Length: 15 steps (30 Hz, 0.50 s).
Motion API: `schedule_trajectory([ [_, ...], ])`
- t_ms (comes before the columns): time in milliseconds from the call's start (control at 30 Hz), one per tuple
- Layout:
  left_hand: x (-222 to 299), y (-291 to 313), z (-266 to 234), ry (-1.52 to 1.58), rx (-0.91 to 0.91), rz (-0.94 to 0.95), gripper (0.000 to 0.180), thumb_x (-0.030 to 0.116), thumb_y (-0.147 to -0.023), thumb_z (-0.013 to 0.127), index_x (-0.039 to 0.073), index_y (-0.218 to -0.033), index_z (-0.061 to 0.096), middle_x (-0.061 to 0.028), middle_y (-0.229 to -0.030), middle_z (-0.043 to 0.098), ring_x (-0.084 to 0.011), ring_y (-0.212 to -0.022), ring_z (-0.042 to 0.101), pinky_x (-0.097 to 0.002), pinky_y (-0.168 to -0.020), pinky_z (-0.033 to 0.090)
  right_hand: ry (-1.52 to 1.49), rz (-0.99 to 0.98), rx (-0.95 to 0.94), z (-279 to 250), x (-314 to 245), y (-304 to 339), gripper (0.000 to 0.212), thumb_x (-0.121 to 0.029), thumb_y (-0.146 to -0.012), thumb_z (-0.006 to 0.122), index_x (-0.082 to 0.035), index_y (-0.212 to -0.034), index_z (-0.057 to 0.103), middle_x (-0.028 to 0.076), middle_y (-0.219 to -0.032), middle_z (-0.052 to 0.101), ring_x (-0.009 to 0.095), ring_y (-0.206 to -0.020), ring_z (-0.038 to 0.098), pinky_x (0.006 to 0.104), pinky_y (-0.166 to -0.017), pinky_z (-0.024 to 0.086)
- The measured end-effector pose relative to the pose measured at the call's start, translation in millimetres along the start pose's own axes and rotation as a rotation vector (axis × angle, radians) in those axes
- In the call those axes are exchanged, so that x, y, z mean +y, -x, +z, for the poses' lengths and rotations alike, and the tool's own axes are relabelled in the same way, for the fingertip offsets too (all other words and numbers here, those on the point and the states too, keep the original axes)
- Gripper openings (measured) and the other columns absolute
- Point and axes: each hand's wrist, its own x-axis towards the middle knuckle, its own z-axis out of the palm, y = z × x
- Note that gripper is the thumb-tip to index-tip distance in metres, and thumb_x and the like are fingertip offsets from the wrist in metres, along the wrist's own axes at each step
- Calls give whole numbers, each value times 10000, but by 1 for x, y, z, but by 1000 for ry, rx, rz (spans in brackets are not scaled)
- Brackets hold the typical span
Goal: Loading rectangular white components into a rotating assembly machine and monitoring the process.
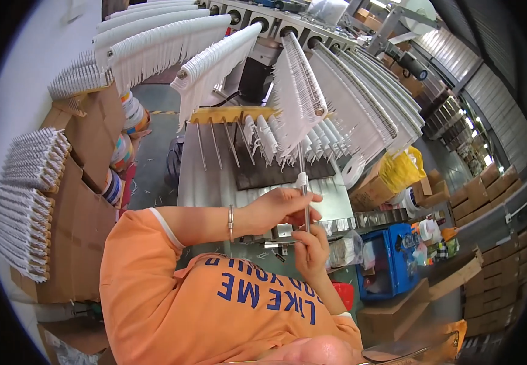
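Observation:
Upright before my chest is a thin metal rod (306,220) with a small white piece (301,180) around it. My left hand (285,205) is closed on the rod just below that piece, thumb and fingers pinching it. Lower down, my right hand (313,248) grips the rod's near end between thumb and fingers. The far end reaches toward a hanging row of white strips (294,97); whether it touches them is unclear. Behind, a yellow wooden bar (221,114) carries several bare metal rods (215,146) and several with white bundles (268,140).
More rows of white strips (166,52) hang from arms on a machine (275,24) ahead. At left, racks of white-tipped rods (23,225) rest on cardboard boxes (81,225). A metal worktable (206,185) lies beneath. To the right stand a blue crate (391,258) and a yellow bag (402,167).

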Motion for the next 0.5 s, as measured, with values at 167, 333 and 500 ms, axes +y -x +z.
schedule_trajectory([
  [167, 1, 19, -37, -511, 57, 198, 166, 150, -872, 510, 5, -824, 575, -43, -709, 581, -107, -657, 547, -234, -646, 447, -34, 28, 42, -18, 2, -3, 158, 37, -793, 477, 37, -917, 576, 108, -739, 550, 159, -570, 515, 237, -511, 416],
  [333, 6, 15, -79, -425, 346, 322, 153, 175, -846, 523, 34, -791, 546, -11, -628, 508, -83, -562, 469, -217, -529, 386, -35, 131, -1, -24, -4, -13, 160, 66, -776, 499, 32, -910, 580, 111, -731, 561, 170, -591, 542, 236, -523, 426],
  [500, 23, 7, -100, -392, 546, 463, 193, 227, -836, 513, 42, -889, 520, -12, -625, 470, -82, -565, 444, -225, -520, 382, -76, 202, -34, -21, -9, -16, 144, 66, -772, 526, 27, -898, 582, 118, -741, 565, 199, -623, 568, 254, -540, 440],
])
